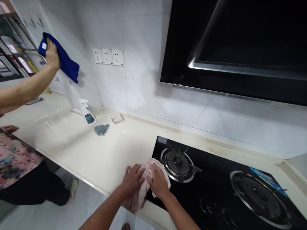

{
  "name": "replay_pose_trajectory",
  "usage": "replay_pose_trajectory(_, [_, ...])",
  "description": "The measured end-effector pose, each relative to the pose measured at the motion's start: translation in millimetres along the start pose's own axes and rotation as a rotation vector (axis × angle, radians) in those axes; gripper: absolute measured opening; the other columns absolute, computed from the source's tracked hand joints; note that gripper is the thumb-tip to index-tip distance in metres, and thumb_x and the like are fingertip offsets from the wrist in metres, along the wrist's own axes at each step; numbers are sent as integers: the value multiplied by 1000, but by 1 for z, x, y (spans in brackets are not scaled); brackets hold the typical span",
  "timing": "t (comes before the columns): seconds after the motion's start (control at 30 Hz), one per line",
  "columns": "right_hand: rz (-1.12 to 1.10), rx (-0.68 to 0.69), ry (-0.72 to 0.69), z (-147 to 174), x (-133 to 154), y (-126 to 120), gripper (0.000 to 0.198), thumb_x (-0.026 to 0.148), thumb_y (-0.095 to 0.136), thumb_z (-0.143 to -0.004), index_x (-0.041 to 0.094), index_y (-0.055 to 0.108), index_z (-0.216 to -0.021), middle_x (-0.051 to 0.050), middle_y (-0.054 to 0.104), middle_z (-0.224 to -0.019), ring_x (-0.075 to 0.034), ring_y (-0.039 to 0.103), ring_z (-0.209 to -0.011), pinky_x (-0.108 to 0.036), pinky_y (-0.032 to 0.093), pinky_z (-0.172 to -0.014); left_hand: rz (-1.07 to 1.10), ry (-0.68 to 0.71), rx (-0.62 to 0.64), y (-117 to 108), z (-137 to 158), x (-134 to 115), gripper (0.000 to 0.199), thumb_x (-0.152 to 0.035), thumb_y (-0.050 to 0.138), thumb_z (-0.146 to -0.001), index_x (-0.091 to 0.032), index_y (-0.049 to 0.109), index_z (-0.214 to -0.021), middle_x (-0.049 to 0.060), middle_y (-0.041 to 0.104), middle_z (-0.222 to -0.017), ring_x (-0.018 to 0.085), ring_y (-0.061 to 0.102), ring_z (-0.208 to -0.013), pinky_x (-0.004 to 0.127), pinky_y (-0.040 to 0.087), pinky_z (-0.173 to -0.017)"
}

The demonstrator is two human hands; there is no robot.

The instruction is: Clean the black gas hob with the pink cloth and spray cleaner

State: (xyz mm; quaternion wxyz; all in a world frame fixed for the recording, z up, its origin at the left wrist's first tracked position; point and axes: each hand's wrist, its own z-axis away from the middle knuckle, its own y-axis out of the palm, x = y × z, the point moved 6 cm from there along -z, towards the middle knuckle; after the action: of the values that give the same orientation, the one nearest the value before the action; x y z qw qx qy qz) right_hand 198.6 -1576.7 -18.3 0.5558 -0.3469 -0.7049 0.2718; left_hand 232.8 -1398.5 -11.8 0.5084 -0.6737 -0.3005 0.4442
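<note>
A pale pink cloth (pixel 144 189) lies bunched across the left edge of the black gas stove (pixel 192 195) and hangs over the front of the counter. My left hand (pixel 131 179) grips its left part, above the pale countertop. Pressed onto the cloth's right part is my right hand (pixel 158 180), fingers together, just left of the near burner (pixel 177 163). Both hands are close together, and some fingers are hidden in the folds.
At left, a co-worker's hand (pixel 52 54) presses a blue cloth (pixel 67 64) to the wall. A white spray bottle (pixel 86 113), a crumpled grey-blue rag (pixel 101 129) and a clear item (pixel 117 118) stand along the counter (pixel 115 147). Overhead juts a black range hood (pixel 227 73).
</note>
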Motion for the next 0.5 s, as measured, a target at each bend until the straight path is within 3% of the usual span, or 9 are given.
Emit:
replay_pose_trajectory(0.1, [-24, -13, 3, -8, 15, 10, 40, 42, 63, -96, 19, 59, -129, -9, 61, -130, -23, 63, -110, -45, 56, -93, -43, -77, -75, -9, -10, 20, 49, -26, 53, -94, -35, 55, -142, 11, 50, -154, 38, 37, -146, 69, 30, -111])
replay_pose_trajectory(0.27, [-72, -41, 9, 6, 29, 12, 39, 43, 61, -97, 20, 59, -129, -9, 61, -131, -22, 63, -110, -45, 56, -93, 77, -11, -203, 9, 22, -11, 57, -31, 55, -93, -32, 47, -149, 12, 49, -154, 36, 37, -145, 63, 29, -114])
replay_pose_trajectory(0.37, [-96, -79, 11, 34, 9, 4, 37, 45, 43, -103, 23, 66, -122, -10, 66, -127, -22, 65, -112, -42, 57, -95, 198, 23, -156, 25, 39, -28, 65, -45, 64, -87, -36, 46, -149, 12, 59, -141, 37, 49, -133, 64, 29, -113])
replay_pose_trajectory(0.43, [-67, -176, 13, 58, -19, -6, 46, 48, 33, -104, 26, 72, -111, -10, 70, -120, -24, 67, -110, -39, 59, -93, 257, -16, -116, 31, 38, -31, 68, -55, 67, -84, -38, 47, -147, 13, 62, -133, 38, 53, -124, 66, 30, -111])
replay_pose_trajectory(0.5, [52, -282, 20, 82, -49, -14, 46, 52, 37, -101, 26, 75, -104, -11, 73, -113, -27, 70, -105, -42, 60, -89, 284, -66, -108, 32, 27, -31, 72, -64, 66, -81, -37, 49, -145, 14, 60, -133, 40, 51, -125, 69, 29, -109])
